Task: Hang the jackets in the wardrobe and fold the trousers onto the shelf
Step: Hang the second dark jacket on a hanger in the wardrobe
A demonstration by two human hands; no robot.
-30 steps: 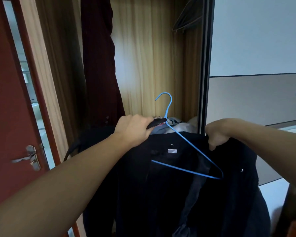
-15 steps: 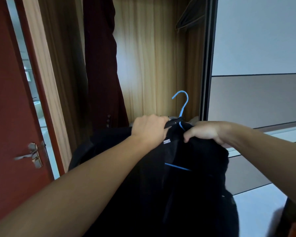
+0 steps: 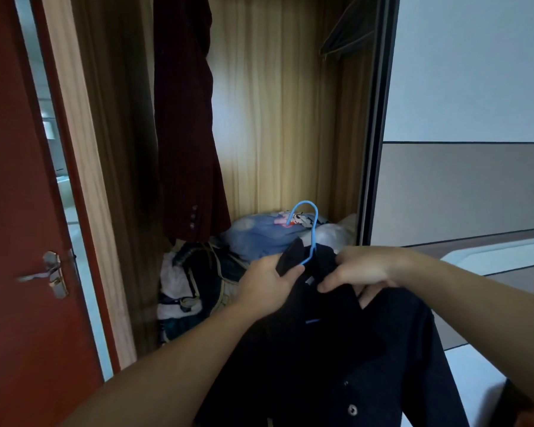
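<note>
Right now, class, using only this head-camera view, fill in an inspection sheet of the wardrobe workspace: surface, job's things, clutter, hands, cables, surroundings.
Surface: wardrobe bottom hidden under heaped cloth.
Job's things: dark jacket with blue hanger inside it, not yet hung; maroon jacket hangs inside at left; trousers: none made out.
Clutter: cloth pile and blue bundle on the wardrobe bottom.
Hands: left hand grips the dark jacket's collar by the hanger's neck; right hand holds the collar opposite.
Cables: nothing seen.
Surroundings: red door with metal handle at left; sliding door at right; dark hangers top right.
</note>
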